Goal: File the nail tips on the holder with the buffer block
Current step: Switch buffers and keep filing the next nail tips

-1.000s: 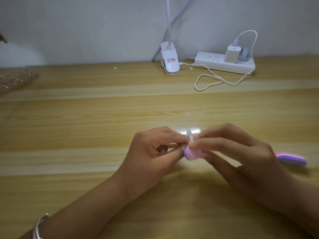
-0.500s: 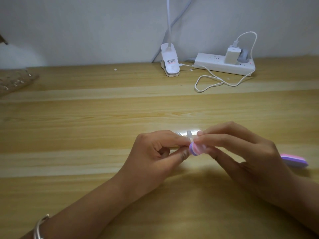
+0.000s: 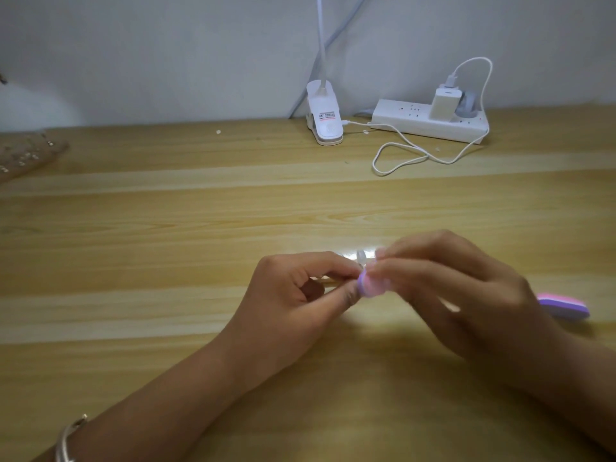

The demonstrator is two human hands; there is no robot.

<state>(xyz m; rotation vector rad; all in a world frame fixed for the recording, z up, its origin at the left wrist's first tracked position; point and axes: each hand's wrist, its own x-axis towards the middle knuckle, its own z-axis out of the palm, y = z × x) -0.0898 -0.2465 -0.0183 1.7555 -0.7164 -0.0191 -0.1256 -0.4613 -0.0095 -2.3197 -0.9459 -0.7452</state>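
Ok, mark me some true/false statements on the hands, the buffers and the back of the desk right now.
1. The right hand grips a pink and purple buffer. True.
2. The left hand lies flat and empty on the table. False: it pinches the holder, with a nail tip standing up by its fingertips.
3. A second buffer lies on the table, right of the right hand. True.
4. Nothing is plugged into the power strip. False: a white charger sits in it, with a grey plug beside it.
5. The lamp clip stands right of the power strip. False: it stands to its left.
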